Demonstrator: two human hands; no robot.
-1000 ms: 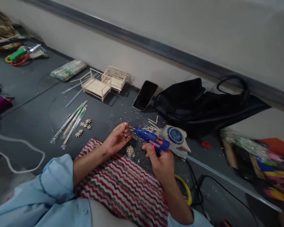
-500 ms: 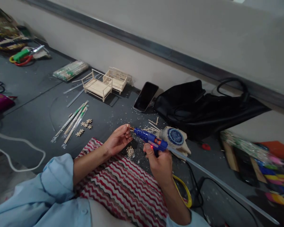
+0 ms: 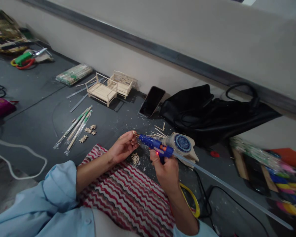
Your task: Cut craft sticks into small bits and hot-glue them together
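My right hand [image 3: 165, 171] is wrapped round the handle of a blue hot glue gun [image 3: 154, 144], whose small red light is lit. A long clear glue stick [image 3: 232, 189] sticks out of its back end. The gun's nozzle points left and meets the fingertips of my left hand [image 3: 123, 146]. Thumb and forefinger there are pinched together; any piece between them is too small to make out. Just below the nozzle lies a small heap of tiny wooden pieces [image 3: 135, 159]. Several flower-shaped wooden pieces [image 3: 90, 129] rest farther left.
Two miniature stick-built furniture pieces [image 3: 103, 92] stand near the wall. A phone [image 3: 152, 101] leans beside a black bag [image 3: 212, 112]. Wrapped sticks [image 3: 75, 128] lie left, a round blue-lidded container [image 3: 183, 143] right. A striped cloth [image 3: 128, 197] covers my lap; yellow-handled scissors [image 3: 192, 200] lie near my right wrist.
The glue gun and my right hand have shifted very slightly left. The nozzle stays at my left fingertips, and everything else looks the same.
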